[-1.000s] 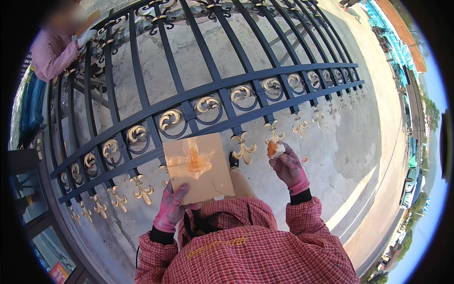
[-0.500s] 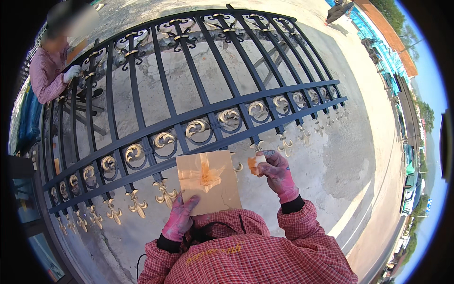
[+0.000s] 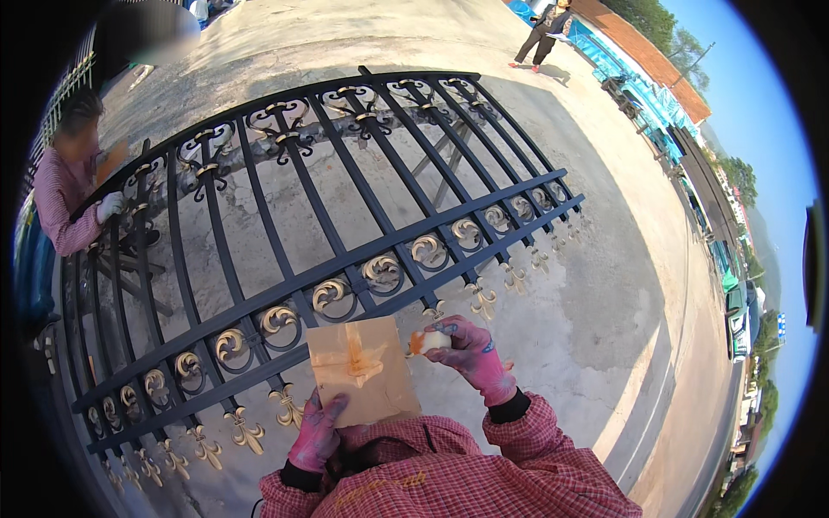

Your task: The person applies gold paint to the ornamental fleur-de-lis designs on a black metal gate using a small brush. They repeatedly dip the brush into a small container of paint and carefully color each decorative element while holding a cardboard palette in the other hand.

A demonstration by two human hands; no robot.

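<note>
My left hand, in a paint-stained pink glove, grips the lower left edge of a piece of brown cardboard. An orange-gold smear of paint lies on the cardboard's upper middle. In my right hand, also gloved in pink, is a small white sponge with orange paint on its left end. The sponge is just right of the cardboard and seems apart from it. Beyond both hands lies a black metal fence panel with gold-coloured scrolls and gold spear tips along its near side.
A co-worker in a checked shirt and a pale glove stands at the panel's left end. Trestle legs show beneath the panel. Another person stands far off on the concrete. Blue-green covered stacks line the right side.
The view has shifted, so the panel sits lower and further left. My right hand has brought the sponge closer to the cardboard. The distant person now shows more fully.
</note>
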